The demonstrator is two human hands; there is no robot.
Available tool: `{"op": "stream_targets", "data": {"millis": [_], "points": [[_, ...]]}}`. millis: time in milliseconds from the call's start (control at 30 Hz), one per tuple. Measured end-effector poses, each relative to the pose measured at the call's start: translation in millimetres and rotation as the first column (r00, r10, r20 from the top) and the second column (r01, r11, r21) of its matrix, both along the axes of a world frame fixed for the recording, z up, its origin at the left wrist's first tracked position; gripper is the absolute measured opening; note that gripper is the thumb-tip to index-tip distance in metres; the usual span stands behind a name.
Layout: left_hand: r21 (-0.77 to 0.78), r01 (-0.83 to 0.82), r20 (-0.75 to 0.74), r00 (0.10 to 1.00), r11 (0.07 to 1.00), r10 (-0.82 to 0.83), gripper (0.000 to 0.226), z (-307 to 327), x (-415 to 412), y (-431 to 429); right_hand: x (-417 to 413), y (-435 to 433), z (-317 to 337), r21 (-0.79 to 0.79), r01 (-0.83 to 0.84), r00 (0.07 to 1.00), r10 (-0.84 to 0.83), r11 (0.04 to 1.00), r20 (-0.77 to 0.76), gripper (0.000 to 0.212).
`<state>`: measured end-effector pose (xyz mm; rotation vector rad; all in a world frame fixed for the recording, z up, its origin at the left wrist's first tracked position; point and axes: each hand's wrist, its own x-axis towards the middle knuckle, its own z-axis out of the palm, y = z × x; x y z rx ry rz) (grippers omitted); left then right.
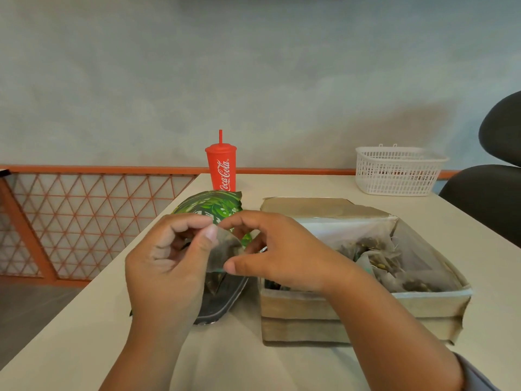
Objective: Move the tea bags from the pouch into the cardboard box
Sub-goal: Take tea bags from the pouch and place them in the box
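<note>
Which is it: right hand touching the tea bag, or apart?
Touching. The head view shows the right hand pinching the tea bag between thumb and forefinger; the left hand pinches its other edge.

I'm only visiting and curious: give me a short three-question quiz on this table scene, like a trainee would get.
1. True or false: the left hand and the right hand both pinch one tea bag.
2. On which side of the pouch does the cardboard box stand for the person? A) left B) right C) behind
3. Fill in: a ____ sticks up from the lid of the red cup.
Key: 1 true; 2 B; 3 straw.
</note>
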<state>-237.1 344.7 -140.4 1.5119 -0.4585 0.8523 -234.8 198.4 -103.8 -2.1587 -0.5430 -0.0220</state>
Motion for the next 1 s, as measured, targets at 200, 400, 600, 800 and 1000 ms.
{"op": "stream_targets", "data": {"millis": [200,400,600,800,1000], "points": [[-0.053,0.004,-0.02,1.0,0.999,-0.005,0.012,0,0,2,-1,-1,4,0.155,0.071,0.995,-0.081,0.985,0.057,0.017],[-0.085,0.026,-0.033,0.999,0.996,-0.029,0.011,-1,0,-1,-3,-4,9,0.147,0.074,0.99,-0.09,0.986,0.107,0.027],[-0.03,-0.083,-0.09,0.993,0.996,0.08,0.028,-4,4,0,-1,-16,14,0.358,0.109,0.976,-0.168,0.927,0.136,0.028],[0.257,-0.276,0.023,0.96,0.926,0.279,0.016,-3,4,1,-2,-42,27,0.378,0.227,0.932,-0.313,0.898,0.183,0.029],[0.371,-0.362,-0.007,0.92,0.855,0.392,0.027,-5,10,9,7,-75,24,0.277,0.489,0.798,-0.553,0.827,0.239,0.027]]}}
